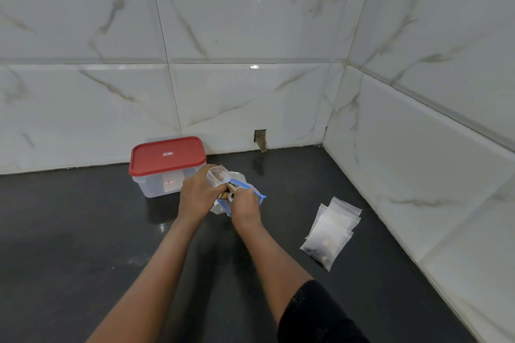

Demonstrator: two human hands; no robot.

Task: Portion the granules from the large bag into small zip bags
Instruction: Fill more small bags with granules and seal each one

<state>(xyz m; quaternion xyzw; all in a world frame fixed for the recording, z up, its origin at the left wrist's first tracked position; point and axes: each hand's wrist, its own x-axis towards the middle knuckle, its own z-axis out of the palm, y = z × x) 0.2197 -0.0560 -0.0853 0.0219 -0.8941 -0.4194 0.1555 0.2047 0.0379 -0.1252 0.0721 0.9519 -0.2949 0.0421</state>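
Note:
My left hand [196, 192] grips a small clear zip bag [216, 174], its mouth open and pointing up. Just right of it, my right hand [245, 205] has its fingers curled around a light-coloured scoop or spoon handle [232, 189] at the mouth of the large bag [257, 194], which has a blue zip edge. Dark and tan granules show between the two hands. The large bag stands on the black counter [83, 231], mostly hidden by my hands.
A clear plastic box with a red lid [167, 154] stands behind my left hand by the tiled wall. A pile of small zip bags [331, 231], some holding granules, lies at the right near the corner wall [418, 175].

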